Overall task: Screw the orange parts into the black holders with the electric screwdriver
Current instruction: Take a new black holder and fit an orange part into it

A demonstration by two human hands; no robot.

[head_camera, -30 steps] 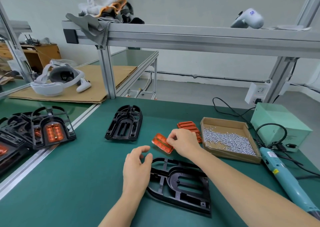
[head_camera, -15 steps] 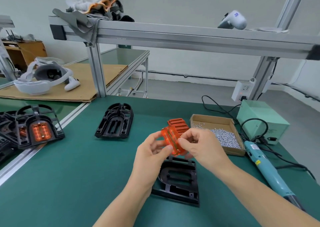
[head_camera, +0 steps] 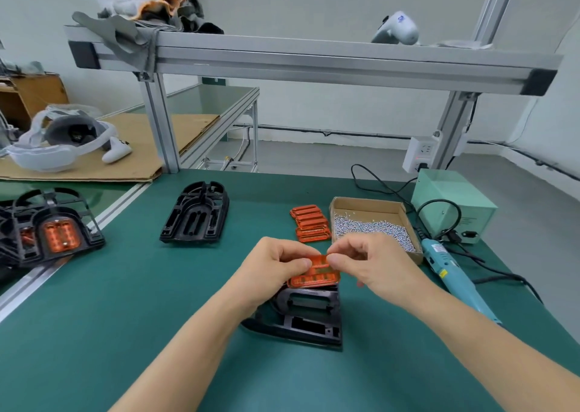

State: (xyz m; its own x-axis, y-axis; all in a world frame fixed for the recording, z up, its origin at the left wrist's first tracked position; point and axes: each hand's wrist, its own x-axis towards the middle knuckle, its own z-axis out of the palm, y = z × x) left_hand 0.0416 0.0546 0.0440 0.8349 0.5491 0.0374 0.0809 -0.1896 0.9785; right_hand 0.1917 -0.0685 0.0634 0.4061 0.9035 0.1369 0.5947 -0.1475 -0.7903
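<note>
Orange translucent plastic, ribbed on its upper face, sits pinched between your two hands: this orange part (head_camera: 315,273) is held above the near black holder (head_camera: 301,316), which lies flat on the green surface (head_camera: 125,317). Your left hand (head_camera: 273,270) grips the part's left edge, thumb on top and fingers (head_camera: 293,248) curled behind it. Your right hand (head_camera: 373,264) pinches the right edge, thumb tip pressed to the upper face, the other fingers bent above. Whether the part touches the holder beneath cannot be told.

Just beyond your hands, a stack of orange parts (head_camera: 310,226) rests on the surface, touching or nearly touching the left wall of a cardboard box (head_camera: 367,204) that holds small silver screws (head_camera: 373,231). To the right of the box lies the electric screwdriver (head_camera: 452,273), teal-bodied, with its cord running to a pale green power unit (head_camera: 452,204).

A second black holder (head_camera: 197,215) lies well apart to the left. At the far left edge, an assembled holder with orange part (head_camera: 58,232) sits on a pile of similar pieces. A white headset (head_camera: 59,141) rests on cardboard on the neighbouring bench.
</note>
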